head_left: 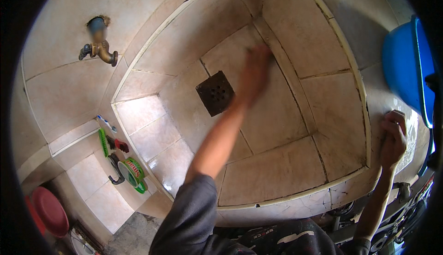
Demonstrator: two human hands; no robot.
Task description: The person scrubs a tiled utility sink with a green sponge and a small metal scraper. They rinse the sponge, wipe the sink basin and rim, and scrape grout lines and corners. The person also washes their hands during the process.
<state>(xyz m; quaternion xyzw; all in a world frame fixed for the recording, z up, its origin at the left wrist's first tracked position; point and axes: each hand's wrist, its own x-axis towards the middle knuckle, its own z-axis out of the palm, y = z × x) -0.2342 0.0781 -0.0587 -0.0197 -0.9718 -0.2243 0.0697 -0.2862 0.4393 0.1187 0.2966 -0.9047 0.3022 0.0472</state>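
Note:
My left hand (257,73) reaches down into a square beige-tiled basin (272,172), low over its floor near the far right inner edge. Motion smears its fingers, so whether it holds anything cannot be made out. Left of that wrist lies a dark square drain cover (216,93) with round holes. Out on the ledge at the right, my right hand (393,133) rests with curled fingers, and no object shows in it. Just beyond it stands a large blue plastic tub (402,63).
A brass tap (102,52) juts from the wall at the upper left. Along the left ledge lie a toothbrush (107,122), a green-bristled brush (102,142) and a green-and-white round tub (132,172). A red plastic bowl (50,211) sits lower left. Raised tiled edges surround the basin.

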